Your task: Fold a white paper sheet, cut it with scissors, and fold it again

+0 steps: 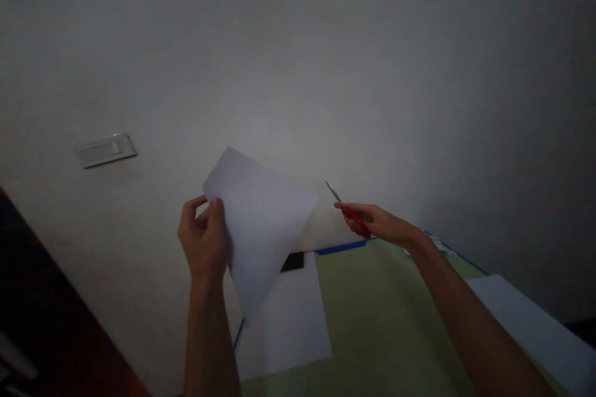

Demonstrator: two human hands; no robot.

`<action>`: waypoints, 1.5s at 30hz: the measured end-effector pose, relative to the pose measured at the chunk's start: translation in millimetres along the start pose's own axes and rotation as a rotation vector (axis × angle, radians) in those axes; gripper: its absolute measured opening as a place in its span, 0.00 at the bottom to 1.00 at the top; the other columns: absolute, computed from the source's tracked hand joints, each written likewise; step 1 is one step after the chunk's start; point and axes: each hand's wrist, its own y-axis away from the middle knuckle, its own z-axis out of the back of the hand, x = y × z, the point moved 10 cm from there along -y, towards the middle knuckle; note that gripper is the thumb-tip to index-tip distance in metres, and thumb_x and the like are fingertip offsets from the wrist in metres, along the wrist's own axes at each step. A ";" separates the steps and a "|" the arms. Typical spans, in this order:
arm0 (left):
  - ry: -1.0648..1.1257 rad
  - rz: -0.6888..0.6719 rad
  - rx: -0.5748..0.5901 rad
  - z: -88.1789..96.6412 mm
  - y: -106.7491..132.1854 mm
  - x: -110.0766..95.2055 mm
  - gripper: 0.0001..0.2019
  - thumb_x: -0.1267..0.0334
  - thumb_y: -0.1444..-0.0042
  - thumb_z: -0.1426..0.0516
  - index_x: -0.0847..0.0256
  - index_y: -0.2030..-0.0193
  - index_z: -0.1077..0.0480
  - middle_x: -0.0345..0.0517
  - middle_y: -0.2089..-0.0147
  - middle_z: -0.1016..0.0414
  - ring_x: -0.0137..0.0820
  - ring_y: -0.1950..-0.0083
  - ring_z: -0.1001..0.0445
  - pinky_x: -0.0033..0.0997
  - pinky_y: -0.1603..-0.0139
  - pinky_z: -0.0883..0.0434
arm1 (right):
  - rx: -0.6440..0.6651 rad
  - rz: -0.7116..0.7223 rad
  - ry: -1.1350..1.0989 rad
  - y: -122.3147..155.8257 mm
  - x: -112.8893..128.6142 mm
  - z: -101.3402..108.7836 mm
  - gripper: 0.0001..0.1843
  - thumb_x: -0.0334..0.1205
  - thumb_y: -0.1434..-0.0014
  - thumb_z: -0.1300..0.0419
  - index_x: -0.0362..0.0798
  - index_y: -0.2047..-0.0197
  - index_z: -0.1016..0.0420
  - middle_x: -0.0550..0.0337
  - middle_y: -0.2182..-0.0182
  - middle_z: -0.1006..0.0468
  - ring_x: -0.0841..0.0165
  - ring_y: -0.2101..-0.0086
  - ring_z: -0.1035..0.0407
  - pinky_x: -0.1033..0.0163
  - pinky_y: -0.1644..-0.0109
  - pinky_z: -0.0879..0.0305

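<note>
My left hand pinches a white sheet of paper by its left edge and holds it up, tilted, above the table. In my right hand is a pair of scissors with red handles, fingers closed around them. The metal blades point up and to the left, looking closed, and stand apart from the paper's right corner. Below the raised sheet, another white sheet lies on the table, partly covered from view.
The table has a green top with blue edging, against a pale wall. A dark flat object lies at the back. More white paper rests at right. A switch plate is on the wall.
</note>
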 end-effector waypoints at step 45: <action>0.159 0.077 0.664 -69.2 37.0 4.8 0.21 0.54 0.47 0.29 0.61 0.50 0.23 0.52 0.51 0.15 0.41 0.54 0.17 0.37 0.54 0.19 | -0.440 0.219 -0.318 -18.1 17.2 6.2 0.33 0.55 0.51 0.22 0.50 0.47 0.22 0.55 0.62 0.14 0.75 0.74 0.33 0.66 0.72 0.40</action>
